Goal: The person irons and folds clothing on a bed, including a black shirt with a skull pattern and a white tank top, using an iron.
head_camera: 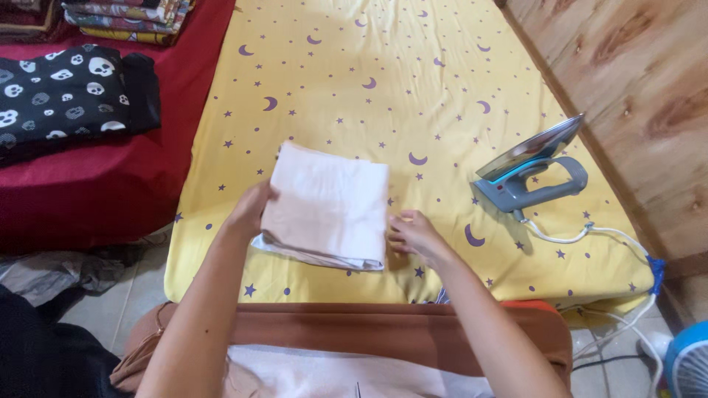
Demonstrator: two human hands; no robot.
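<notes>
Folded white cloth (328,206) is lying with its long axis running near to far; left hand (252,210) is gripping its left edge, right hand (413,234) is touching its right edge, fingers loosely curled.

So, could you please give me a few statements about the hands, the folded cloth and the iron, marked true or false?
1. The left hand holds the left edge of the folded pale pink cloth. True.
2. The grey and blue electric iron lies flat on the cloth. False: it stands on its heel, apart, to the right.
3. The right hand grips the iron. False: it touches the cloth's right edge.
4. The cloth lies on a yellow sheet with purple moons and stars. True.
</notes>
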